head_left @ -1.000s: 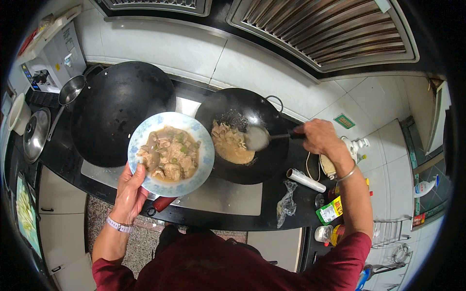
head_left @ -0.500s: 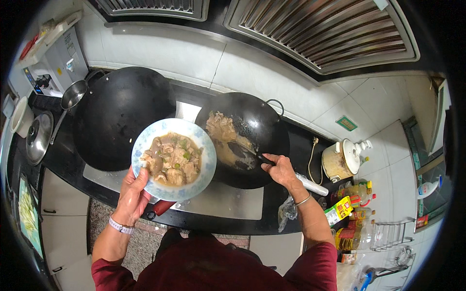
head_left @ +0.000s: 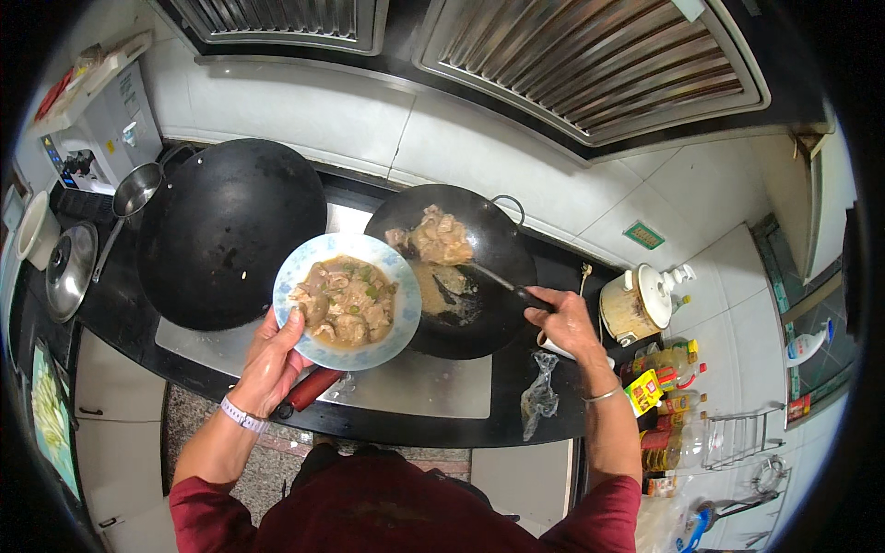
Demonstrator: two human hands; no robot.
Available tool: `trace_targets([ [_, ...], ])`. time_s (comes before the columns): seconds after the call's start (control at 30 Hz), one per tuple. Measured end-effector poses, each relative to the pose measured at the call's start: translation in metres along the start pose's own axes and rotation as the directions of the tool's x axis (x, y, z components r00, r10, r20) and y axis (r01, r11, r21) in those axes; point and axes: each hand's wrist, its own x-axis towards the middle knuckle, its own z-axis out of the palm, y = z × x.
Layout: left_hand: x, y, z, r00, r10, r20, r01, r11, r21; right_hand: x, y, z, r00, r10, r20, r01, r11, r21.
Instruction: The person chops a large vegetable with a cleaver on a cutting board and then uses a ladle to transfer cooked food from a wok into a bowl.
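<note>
My left hand (head_left: pixel 270 362) grips the rim of a white plate (head_left: pixel 410 309) with a pale blue pattern, thumb on top. Pieces of cooked meat (head_left: pixel 346 304) with bits of green and brown sauce lie in it. It overlaps the near left rim of a black wok (head_left: pixel 498 276). In that wok, my right hand (head_left: pixel 564 323) is closed on the black handle of a spatula (head_left: pixel 495 276). The spatula's head is hidden under a heap of meat (head_left: pixel 441 238); brown sauce coats the wok beside it. A red handle (head_left: pixel 312 389) sticks out below the plate.
Another large black wok (head_left: pixel 230 230) stands at left, beside a small saucepan (head_left: pixel 138 189) and a metal lid (head_left: pixel 70 272). At right are a white pot (head_left: pixel 636 304), several bottles (head_left: pixel 678 364) and a crumpled plastic bag (head_left: pixel 539 396). A range hood (head_left: pixel 590 74) hangs above.
The plate has moved right, closer over the wok. My right hand has shifted right, and the meat in the wok is now heaped on the spatula, farther to the right.
</note>
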Motion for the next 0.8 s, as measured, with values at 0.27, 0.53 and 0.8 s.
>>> trace_targets([
  [0.27, 0.018, -0.007, 0.026, 0.992, -0.049, 0.121, 0.055, 0.997, -0.048, -0.062, -0.042, -0.073, 0.995, 0.051, -0.082, -0.049, 0.998, 0.029],
  [0.53, 0.03, -0.015, 0.035, 0.98, -0.089, 0.179, 0.097, 0.995, -0.038, -0.105, -0.092, -0.073, 0.955, -0.294, -0.036, 0.275, 0.926, -0.26],
  [0.8, 0.025, -0.014, 0.042, 0.977, -0.122, 0.176, 0.133, 0.99, -0.049, -0.133, -0.115, -0.062, 0.818, -0.567, -0.098, 0.328, 0.6, -0.73],
])
